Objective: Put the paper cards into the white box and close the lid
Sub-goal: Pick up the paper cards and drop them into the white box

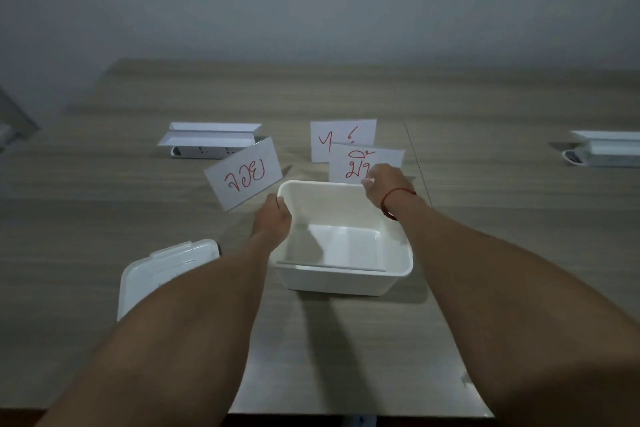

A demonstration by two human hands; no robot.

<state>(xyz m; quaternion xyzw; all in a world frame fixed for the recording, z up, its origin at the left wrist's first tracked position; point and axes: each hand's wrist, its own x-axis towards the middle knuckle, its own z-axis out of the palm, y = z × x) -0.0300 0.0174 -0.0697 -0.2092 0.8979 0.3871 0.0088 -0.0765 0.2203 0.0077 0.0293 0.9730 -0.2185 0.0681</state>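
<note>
centrally, the open white box [343, 253] sits on the table [485, 253], lid [162, 270] laid left. one paper card [244, 173] is pinched by the left hand [273, 215], another card [360, 163] by the right hand [384, 180], both above the far rim. a third card [341, 135] lies behind.

Three red-lettered cards [243, 173] behind open white box [343, 246]; lid [159, 270] left.

Both hands [273, 215] [382, 184] outstretched, fingers pinched.
</note>
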